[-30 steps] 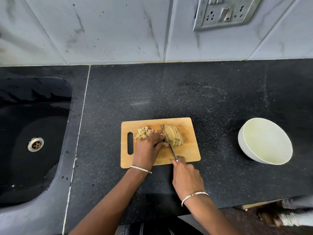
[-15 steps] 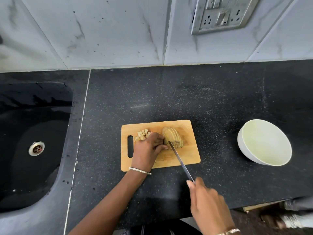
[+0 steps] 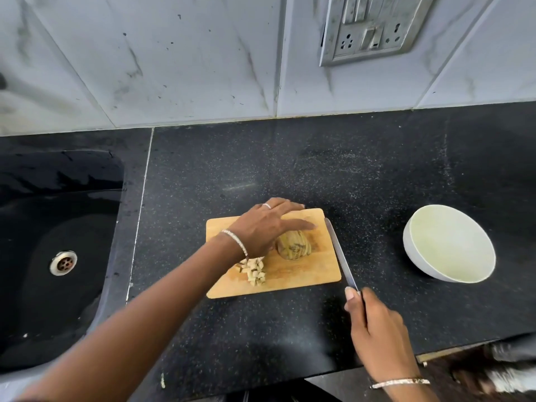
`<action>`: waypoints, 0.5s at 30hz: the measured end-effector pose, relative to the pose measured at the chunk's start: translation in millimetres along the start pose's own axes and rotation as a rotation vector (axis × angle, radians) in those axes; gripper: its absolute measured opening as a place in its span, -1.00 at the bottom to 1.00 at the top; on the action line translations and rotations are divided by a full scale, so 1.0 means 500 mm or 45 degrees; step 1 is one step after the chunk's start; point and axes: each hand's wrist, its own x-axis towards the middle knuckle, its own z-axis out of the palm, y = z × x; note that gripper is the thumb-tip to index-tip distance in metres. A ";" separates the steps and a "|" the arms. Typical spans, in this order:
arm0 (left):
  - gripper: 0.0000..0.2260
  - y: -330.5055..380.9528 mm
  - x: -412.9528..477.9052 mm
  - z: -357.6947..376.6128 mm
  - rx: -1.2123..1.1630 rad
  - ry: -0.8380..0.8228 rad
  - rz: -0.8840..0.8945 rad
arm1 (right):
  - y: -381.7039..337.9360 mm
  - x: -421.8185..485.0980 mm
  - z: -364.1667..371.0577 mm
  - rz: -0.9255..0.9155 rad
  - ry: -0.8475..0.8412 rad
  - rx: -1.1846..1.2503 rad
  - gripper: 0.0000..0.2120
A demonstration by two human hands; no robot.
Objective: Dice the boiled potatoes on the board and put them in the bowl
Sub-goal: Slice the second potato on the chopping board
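A wooden cutting board (image 3: 307,274) lies on the black counter. On it sit a sliced boiled potato (image 3: 294,245), its slices still together, and a small heap of diced potato (image 3: 253,271) at the front left. My left hand (image 3: 268,226) reaches over the board's far edge, fingers stretched out, just behind and left of the sliced potato. My right hand (image 3: 377,332) grips the handle of a knife (image 3: 339,253). Its blade runs along the board's right edge, off the potato. A white bowl (image 3: 417,262) stands empty to the right.
A black sink (image 3: 62,262) with a metal drain takes up the left side. Behind the counter a tiled wall carries a socket panel (image 3: 374,27). The counter's front edge runs just below my right hand.
My left hand left the potato and reached to the board's far edge. The right hand drew the knife back and right, off the board. The diced heap now lies nearer the front.
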 end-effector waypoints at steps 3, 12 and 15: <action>-0.29 -0.002 0.041 -0.015 0.073 -0.237 0.188 | 0.010 -0.011 0.004 0.048 -0.031 0.009 -0.54; -0.48 0.000 0.087 -0.026 0.064 -0.350 0.251 | 0.007 -0.036 -0.005 0.165 -0.106 0.048 -0.59; -0.49 -0.003 0.086 -0.025 0.027 -0.345 0.172 | 0.003 -0.029 -0.009 0.169 -0.105 0.059 -0.54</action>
